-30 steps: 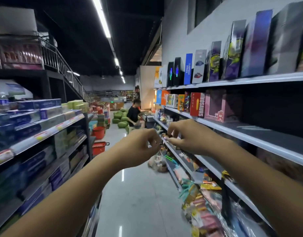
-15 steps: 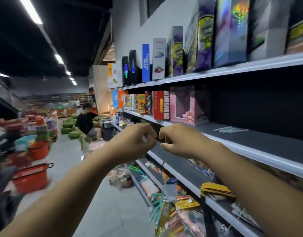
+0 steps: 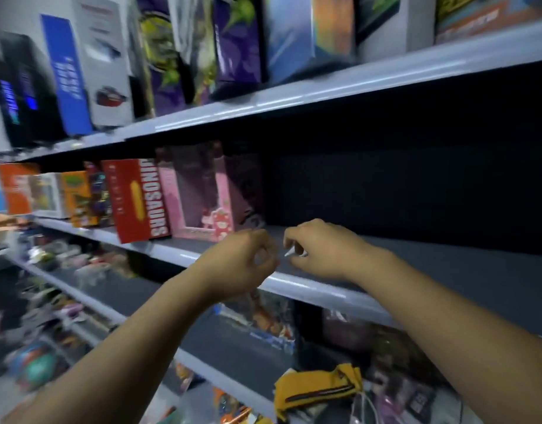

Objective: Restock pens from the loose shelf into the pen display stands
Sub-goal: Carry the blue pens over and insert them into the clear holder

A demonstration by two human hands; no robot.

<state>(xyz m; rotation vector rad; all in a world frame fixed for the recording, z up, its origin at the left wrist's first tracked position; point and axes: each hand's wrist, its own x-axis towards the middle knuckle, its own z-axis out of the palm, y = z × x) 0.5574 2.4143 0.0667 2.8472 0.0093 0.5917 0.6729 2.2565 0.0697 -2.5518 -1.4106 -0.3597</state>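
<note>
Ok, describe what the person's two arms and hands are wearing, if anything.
Both forearms are bare up to the frame edge: no sleeves show. The left hand and the right hand wear no gloves, and no rings, watch or wristbands can be seen, though the picture is blurred by motion.

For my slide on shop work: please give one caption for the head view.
Two hands, left and right, pinch something small and pale above a dark shelf beside a red box.

Both hands close together over shelf [image 3: 447,272] front edge. Left of right hand [image 3: 320,250]: left hand [image 3: 242,261]. Beyond left hand: boxes [image 3: 172,197] on shelf.
</note>
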